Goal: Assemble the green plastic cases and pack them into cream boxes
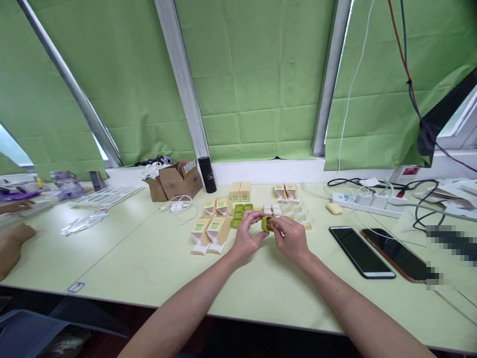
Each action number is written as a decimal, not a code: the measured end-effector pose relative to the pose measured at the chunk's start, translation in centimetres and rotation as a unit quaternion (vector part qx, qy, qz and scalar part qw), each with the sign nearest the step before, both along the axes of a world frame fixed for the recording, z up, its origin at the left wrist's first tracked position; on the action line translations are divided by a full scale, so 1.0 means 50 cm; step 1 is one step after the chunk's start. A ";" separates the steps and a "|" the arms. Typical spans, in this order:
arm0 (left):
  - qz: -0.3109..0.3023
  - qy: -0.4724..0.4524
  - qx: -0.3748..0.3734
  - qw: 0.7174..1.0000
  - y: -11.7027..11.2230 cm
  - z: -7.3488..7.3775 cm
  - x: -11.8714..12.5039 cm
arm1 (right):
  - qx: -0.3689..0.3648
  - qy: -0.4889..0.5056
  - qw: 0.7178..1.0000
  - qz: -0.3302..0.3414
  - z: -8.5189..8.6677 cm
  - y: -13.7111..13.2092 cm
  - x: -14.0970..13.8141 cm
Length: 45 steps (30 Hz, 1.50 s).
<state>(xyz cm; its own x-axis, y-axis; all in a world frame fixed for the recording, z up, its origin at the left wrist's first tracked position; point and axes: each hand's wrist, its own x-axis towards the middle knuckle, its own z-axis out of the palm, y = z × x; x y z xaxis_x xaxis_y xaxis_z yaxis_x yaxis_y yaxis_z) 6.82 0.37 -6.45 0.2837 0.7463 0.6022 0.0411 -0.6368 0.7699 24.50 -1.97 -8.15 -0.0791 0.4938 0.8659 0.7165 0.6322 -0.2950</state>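
Above the middle of the table, my left hand point(249, 232) grips a small green case point(265, 223) between thumb and fingers. My right hand point(292, 236) pinches at the case's right side, its fingertips partly inside or against the opening; whether they hold a smaller part is hidden. Just behind my left hand stand several like green cases point(238, 215) in rows. Clear plastic pieces with yellow centres point(298, 214) lie behind my right hand, beside small pale pink and white blocks point(271, 210). To the left are open cream boxes point(214, 231) with green labels.
Behind are closed cream boxes point(240, 191), a cardboard carton point(175, 181) and a black bottle point(207, 175). Two phones, one with a white frame point(361, 252), lie at right near a power strip point(367, 203) and cables. Another person's hand point(17, 243) rests at far left.
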 end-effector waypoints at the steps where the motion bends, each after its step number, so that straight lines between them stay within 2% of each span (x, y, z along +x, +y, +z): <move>1: -0.002 0.001 0.001 1.000 0.000 0.000 -0.001 | 0.001 -0.002 1.000 0.001 0.000 0.001 0.000; 22: -0.017 0.006 0.008 1.000 0.000 -0.002 -0.002 | -0.005 -0.022 0.999 0.030 0.004 0.004 0.006; 30: 0.000 0.010 0.016 1.000 0.010 -0.007 -0.005 | 0.053 -0.011 0.996 0.069 0.014 -0.003 0.014; 33: 0.019 -0.007 0.007 1.000 0.017 -0.009 -0.007 | 0.057 -0.010 0.996 0.062 0.016 -0.005 0.017; 38: 0.042 -0.003 0.004 0.999 0.020 -0.007 -0.008 | 0.036 0.009 0.998 0.045 0.018 -0.009 0.012; 45: 0.042 0.004 0.009 0.999 0.013 -0.006 -0.006 | -0.014 0.032 0.994 0.108 0.007 -0.002 0.003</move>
<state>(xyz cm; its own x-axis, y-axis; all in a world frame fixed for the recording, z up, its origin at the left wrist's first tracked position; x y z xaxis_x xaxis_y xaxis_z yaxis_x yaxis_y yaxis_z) 6.51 1.01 -6.76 0.2260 0.7562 0.6140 0.1010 -0.6451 0.7574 24.65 -2.08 -7.82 -0.1308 0.4947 0.8592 0.5448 0.7599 -0.3546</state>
